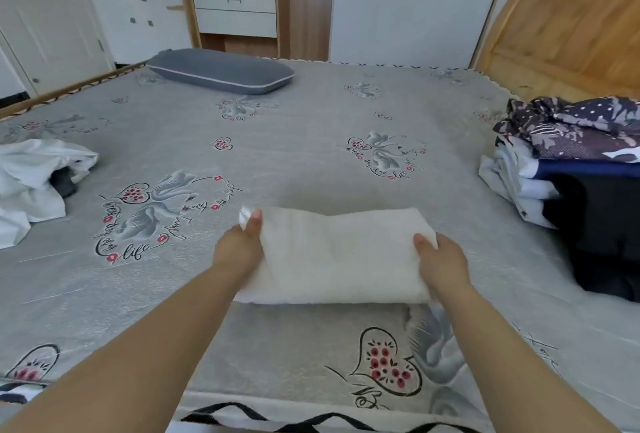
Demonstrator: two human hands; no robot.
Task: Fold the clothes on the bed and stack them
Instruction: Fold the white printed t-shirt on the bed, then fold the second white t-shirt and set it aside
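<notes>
- The folded white towel (337, 256) lies near the front edge of the bed (294, 141), roughly central, a thick oblong several layers deep
- The left hand (239, 249) grips the towel's left end, thumb on top near the far corner and fingers tucked out of sight beneath
- The right hand (445, 266) grips the right end the same way, thumb pressing the top surface, fingers hidden under the edge
- The towel looks soft, fluffy and light; it sags a little between the two hands, so it probably will not hold its shape if lifted by one end
- Best hold, as I judge it: both short ends at once, pinching all layers together, so the fold does not open or slide apart
- The pile is not slippery, but the loose layers can shift; a flat palm under the middle would help during carrying
- The stack of folded clothes (571, 162) sits at the right side of the bed, well apart from the towel, a dark patterned garment on top and white, blue and black pieces under it
- That stack looks uneven and leans slightly, so a bulky towel placed on top could tip it
- A heap of unfolded white clothes (31, 176) rests at the left side, so the task seems partly done
- A grey pillow (221, 70) lies at the far edge of the bed
</notes>
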